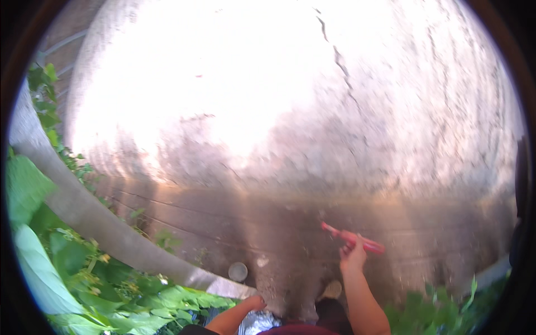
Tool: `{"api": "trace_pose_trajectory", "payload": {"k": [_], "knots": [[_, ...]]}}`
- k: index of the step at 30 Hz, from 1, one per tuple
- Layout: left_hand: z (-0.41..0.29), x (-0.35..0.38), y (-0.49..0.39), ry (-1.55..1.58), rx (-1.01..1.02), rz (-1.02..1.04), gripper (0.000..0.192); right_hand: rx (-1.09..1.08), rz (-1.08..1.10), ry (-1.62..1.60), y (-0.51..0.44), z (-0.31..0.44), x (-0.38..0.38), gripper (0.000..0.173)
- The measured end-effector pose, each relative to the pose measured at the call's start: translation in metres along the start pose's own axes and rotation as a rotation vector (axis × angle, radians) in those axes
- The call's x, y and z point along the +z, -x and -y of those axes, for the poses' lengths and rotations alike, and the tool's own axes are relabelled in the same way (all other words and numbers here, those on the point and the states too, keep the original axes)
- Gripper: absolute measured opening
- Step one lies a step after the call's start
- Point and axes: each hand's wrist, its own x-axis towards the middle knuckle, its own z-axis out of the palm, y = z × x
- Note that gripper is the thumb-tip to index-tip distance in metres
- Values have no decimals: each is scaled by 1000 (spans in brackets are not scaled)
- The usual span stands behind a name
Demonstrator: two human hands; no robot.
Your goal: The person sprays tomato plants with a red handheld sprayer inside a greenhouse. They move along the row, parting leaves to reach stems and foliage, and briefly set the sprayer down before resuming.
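My right hand (354, 253) is closed around a slim red tool (374, 246), held above the brown floor. The tool has a thicker red body on the right and a narrow red tip pointing to the upper left; blur hides its exact kind. At the bottom, my left hand (256, 302) is beside the end of a curved grey ledge (163, 264). Its fingers are mostly hidden, and whether they touch the ledge does not show. Ahead rises a rough, pale plastered wall (389, 125), partly washed out by glare, with a long jagged crack (340, 60) in its upper part.
A round pale container (238, 272) stands on the floor (284, 234) by the ledge. Leafy plants (71, 251) crowd the left, and more foliage (431, 310) grows at lower right. Shiny silver material (256, 323) lies below my left hand. A shoe (332, 289) shows near my right forearm.
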Motion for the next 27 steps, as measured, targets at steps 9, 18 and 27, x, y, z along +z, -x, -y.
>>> {"api": "trace_pose_trajectory", "payload": {"k": [9,18,27], "knots": [[-21,-101,15,265,-138,-92,50,-135,183,94,-96,121,51,30],[27,-177,19,286,-305,-116,36,-269,-50,27,-148,193,63,21],[78,-422,-120,133,-69,-131,42,-480,-389,-38,-168,210,52,30]]}}
